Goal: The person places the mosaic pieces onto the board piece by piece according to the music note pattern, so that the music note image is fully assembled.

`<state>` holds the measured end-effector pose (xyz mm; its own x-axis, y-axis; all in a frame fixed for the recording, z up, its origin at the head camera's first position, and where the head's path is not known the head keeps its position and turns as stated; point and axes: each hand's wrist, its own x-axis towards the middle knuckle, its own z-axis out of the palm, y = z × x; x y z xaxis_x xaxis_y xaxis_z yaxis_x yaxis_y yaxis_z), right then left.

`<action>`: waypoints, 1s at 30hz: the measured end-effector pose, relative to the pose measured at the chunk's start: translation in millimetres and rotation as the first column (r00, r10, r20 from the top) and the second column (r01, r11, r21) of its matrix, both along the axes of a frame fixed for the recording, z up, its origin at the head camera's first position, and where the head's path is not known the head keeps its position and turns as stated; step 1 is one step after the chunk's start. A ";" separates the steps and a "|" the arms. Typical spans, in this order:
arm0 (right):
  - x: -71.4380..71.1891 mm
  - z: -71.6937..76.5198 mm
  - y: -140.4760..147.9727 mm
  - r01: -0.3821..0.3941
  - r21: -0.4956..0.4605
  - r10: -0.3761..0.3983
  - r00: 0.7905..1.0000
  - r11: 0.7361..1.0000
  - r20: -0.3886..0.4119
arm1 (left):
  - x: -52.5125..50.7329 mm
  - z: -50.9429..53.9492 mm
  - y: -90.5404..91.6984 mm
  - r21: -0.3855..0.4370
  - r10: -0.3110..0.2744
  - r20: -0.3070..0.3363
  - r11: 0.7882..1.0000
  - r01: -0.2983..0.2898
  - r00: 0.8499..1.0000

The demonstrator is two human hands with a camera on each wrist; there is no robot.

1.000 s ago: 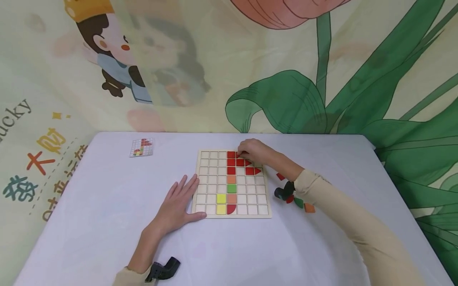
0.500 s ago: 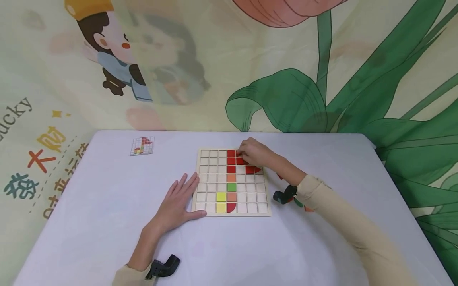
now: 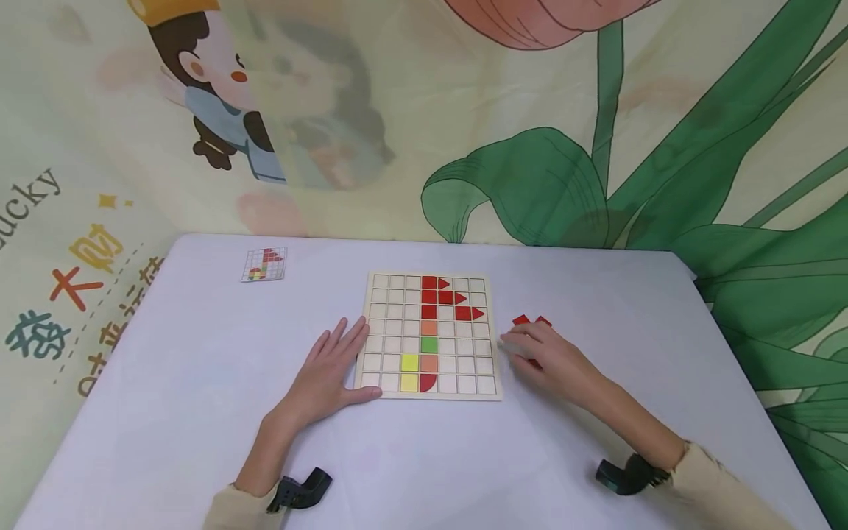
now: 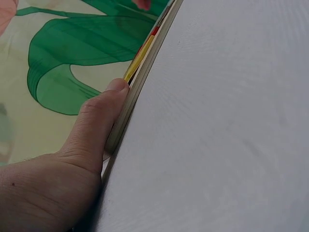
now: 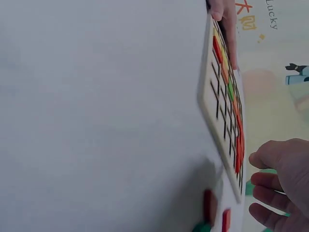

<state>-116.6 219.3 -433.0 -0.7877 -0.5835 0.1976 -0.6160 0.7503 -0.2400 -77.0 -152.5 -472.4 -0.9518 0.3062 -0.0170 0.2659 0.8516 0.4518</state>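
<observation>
A square wooden grid board (image 3: 391, 322) lies flat on the table. Red squares (image 3: 429, 297) and pointed red pieces (image 3: 478, 313) fill cells in its upper right part. Orange, green (image 3: 429, 344) and yellow (image 3: 410, 363) squares continue down the column, ending at a rounded red piece (image 3: 428, 382). My left hand (image 3: 324, 375) rests with spread fingers along the board's left edge, thumb at the near corner. To the board's right, my right hand (image 3: 559, 366) hovers over loose pieces, fingers loosely bent with nothing visible between them. Two red pieces (image 3: 521, 319) show past its fingers.
A small pattern card (image 3: 263, 264) lies at the table's back left. In the right wrist view, a green piece (image 5: 203, 227) and red pieces (image 5: 226, 220) are partly visible. A printed cloth (image 3: 371, 213) hangs behind the white table (image 3: 424, 464).
My right hand has left the board's top and come back right and nearer, over the loose pieces. A pointed red piece now shows in the top row. My left hand stays put.
</observation>
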 end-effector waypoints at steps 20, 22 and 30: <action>47.5 1.3 72.9 0.196 0.129 -0.207 0.975 0.972 0.077 | 0.0 0.4 -0.4 0.001 -0.009 0.001 1.000 0.009 1.000; 49.7 -1.1 76.1 0.189 0.150 -0.203 0.975 0.971 0.089 | 0.1 0.6 -0.3 0.000 -0.012 0.003 1.000 0.012 1.000; 53.7 -13.0 85.2 0.138 0.065 -0.134 0.989 0.988 -0.063 | -0.7 0.9 1.0 -0.002 -0.006 0.006 1.000 0.006 1.000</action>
